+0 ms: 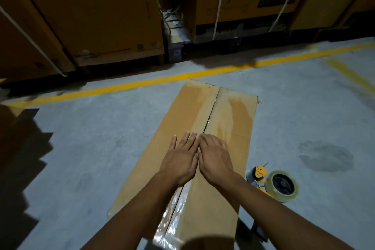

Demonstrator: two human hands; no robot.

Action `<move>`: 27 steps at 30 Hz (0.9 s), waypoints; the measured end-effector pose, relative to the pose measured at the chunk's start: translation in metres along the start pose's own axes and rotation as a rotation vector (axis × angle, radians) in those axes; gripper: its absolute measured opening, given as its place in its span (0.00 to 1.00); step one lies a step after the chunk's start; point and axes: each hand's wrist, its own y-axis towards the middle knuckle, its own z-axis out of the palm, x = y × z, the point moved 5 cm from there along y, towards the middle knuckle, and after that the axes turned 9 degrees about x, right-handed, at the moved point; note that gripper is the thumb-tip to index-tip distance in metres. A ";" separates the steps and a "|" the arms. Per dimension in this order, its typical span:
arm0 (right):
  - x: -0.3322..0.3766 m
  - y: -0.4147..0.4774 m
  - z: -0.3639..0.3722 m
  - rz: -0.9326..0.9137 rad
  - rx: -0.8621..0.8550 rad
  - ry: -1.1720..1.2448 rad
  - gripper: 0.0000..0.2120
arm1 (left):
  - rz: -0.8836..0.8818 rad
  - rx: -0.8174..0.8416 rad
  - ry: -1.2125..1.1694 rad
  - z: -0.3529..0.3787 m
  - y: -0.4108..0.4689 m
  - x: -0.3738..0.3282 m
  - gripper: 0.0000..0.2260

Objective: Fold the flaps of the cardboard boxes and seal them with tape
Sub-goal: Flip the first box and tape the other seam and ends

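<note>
Head view looks down on a long box (pixel 227 111) lying flat on the grey floor (pixel 101 148), running from the bottom middle of the frame up to the centre. Both top flaps are down and meet along a seam (pixel 212 111). Clear, shiny tape (pixel 172 211) covers the near stretch of that seam, while the far stretch is bare with a dark gap showing. The left hand (pixel 180 160) lies flat on the left flap, fingers straight and together, right beside the seam. The right hand (pixel 215 158) rests against it on the right flap, fingers bent down at the seam with the tips hidden, so I cannot tell whether it pinches anything. A yellow dispenser (pixel 278 184) with a clear roll lies on the floor just right of the box, at lower right. A yellow line (pixel 121 87) crosses the floor beyond, and tall strapped cartons (pixel 91 16) fill the top of the frame.
</note>
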 end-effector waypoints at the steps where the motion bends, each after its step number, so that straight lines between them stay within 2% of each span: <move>1: -0.004 0.006 -0.004 0.011 -0.006 -0.004 0.22 | 0.002 0.002 -0.009 -0.004 0.011 0.003 0.26; 3: -0.020 0.018 -0.011 0.114 0.003 -0.002 0.24 | -0.054 -0.023 0.012 -0.014 0.030 0.014 0.29; 5: -0.045 0.027 -0.014 0.364 0.058 0.046 0.30 | -0.199 -0.058 0.007 -0.024 0.045 0.035 0.29; 7: -0.067 0.029 -0.018 0.627 0.091 0.151 0.38 | -0.376 -0.067 -0.095 -0.032 0.054 0.060 0.27; 10: -0.078 0.032 -0.027 0.773 0.040 0.329 0.42 | -0.481 -0.049 -0.280 -0.037 0.059 0.080 0.30; 15: -0.067 0.055 -0.041 0.654 0.058 0.388 0.39 | -0.554 -0.074 -0.362 -0.056 0.051 0.102 0.31; 18: -0.037 0.088 -0.056 0.471 0.090 0.336 0.39 | -0.662 -0.007 -0.326 -0.066 0.020 0.133 0.36; 21: 0.008 0.127 -0.068 0.238 0.121 0.295 0.37 | -0.789 0.022 -0.397 -0.071 -0.029 0.159 0.42; 24: 0.052 0.158 -0.055 0.015 0.223 0.259 0.39 | -0.914 0.044 -0.496 -0.058 -0.081 0.180 0.46; 26: 0.081 0.166 -0.032 -0.078 0.333 0.166 0.37 | -0.966 0.115 -0.577 -0.043 -0.110 0.192 0.44; 27: 0.094 0.165 -0.019 -0.089 0.364 0.106 0.35 | -0.984 0.162 -0.542 -0.039 -0.119 0.198 0.42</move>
